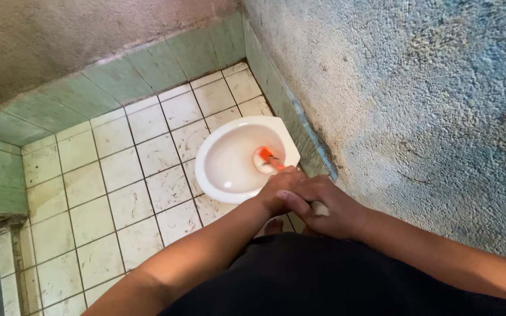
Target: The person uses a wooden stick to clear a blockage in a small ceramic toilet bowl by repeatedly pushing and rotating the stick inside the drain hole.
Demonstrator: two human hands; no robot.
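Gripping the pale handle of a toilet brush with both hands stacked, the person stands over a small white toilet bowl set into the far right corner of the tiled floor. The left hand sits lower on the shaft, its fingers wrapped tight round it; the right hand closes over the top end, fingers curled shut, with only a stub of the handle showing beneath the palm. Stacking the hands like that lets the person lean weight down the shaft, I would judge, and it keeps the orange brush head pressed to the right inner side of the bowl, near the rim. The bowl's squared back end sits just beside the green tiled skirting of the rough plastered wall on the right, so on that side the handle and the right elbow have little room to swing. Leftward and toward the near edge the floor's white, stained tiles run open to the other green skirting along the far and left walls, so there is more freedom on that side. A bare toe shows just below the hands, close to the bowl's near rim, above the dark garment that fills the bottom of the view.
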